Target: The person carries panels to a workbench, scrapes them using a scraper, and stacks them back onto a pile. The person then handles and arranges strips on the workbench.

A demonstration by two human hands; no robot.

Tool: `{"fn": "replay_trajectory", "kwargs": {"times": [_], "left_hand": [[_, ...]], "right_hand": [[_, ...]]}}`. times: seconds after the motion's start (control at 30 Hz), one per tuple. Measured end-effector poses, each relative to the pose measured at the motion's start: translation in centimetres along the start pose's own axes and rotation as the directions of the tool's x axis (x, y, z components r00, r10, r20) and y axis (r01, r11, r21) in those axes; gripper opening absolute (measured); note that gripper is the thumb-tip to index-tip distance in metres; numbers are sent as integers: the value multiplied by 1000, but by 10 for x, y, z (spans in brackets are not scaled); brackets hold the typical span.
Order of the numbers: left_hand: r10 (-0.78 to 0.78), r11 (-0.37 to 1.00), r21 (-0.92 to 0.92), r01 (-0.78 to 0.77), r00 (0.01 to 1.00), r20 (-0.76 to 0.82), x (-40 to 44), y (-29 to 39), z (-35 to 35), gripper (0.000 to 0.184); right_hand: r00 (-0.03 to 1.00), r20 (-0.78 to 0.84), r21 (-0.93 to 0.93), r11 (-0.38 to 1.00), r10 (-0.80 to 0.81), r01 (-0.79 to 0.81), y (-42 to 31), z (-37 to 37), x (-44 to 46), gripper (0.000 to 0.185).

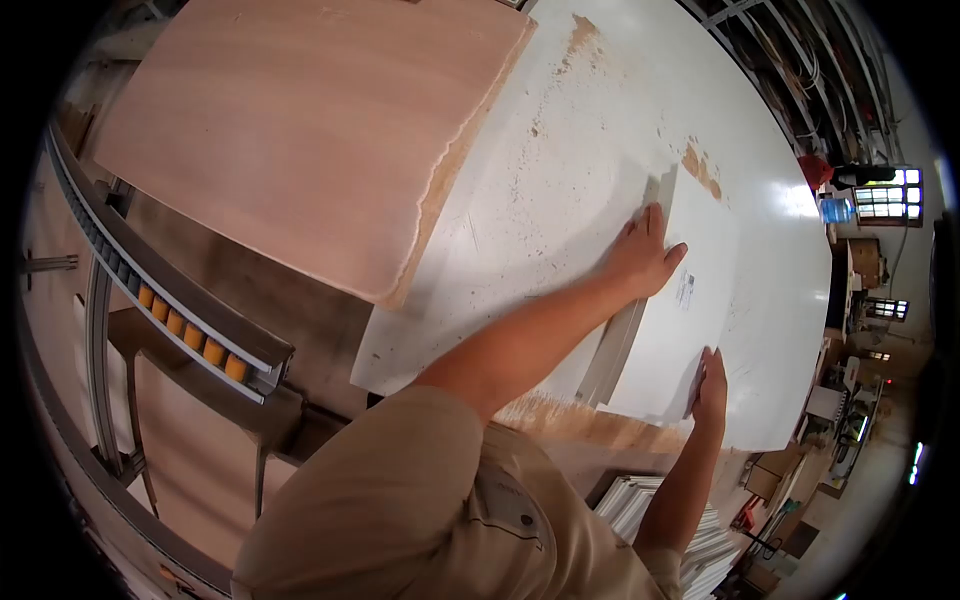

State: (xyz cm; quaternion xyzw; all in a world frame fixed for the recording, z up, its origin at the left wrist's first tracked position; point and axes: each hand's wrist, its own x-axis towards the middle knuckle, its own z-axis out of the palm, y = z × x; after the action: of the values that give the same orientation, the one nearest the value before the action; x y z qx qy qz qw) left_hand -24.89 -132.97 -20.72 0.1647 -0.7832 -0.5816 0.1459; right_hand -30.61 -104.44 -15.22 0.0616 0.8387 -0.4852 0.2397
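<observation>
A long white panel (672,325) with a small printed label lies on the white worktable (500,220). Its left side shows a greyish layered edge, so it may be more than one board; I cannot tell. Near the far end, my left hand (645,255) grips that left edge, with its fingers over the side and its thumb on the top face. At the near right corner, my right hand (710,388) holds the opposite edge, its fingers close together and partly hidden by the panel's side.
A large brown plywood sheet (320,130) with a ragged glue line lies left. A rail with orange rollers (195,335) runs at lower left. Several stacked white panels (705,550) stand below the table's near edge. Brown worn patches (702,168) mark the tabletop. Shelving (790,70) stands beyond.
</observation>
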Motion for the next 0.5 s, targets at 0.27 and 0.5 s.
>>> {"fn": "replay_trajectory", "kwargs": {"times": [0.27, 0.5], "left_hand": [[-12, 998, 64, 4, 992, 124, 10, 1, 13, 78], [181, 945, 246, -217, 970, 161, 26, 8, -90, 57]], "right_hand": [[1000, -18, 177, 984, 25, -21, 1, -1, -15, 58], [989, -144, 9, 999, -39, 40, 1, 23, -7, 68]]}}
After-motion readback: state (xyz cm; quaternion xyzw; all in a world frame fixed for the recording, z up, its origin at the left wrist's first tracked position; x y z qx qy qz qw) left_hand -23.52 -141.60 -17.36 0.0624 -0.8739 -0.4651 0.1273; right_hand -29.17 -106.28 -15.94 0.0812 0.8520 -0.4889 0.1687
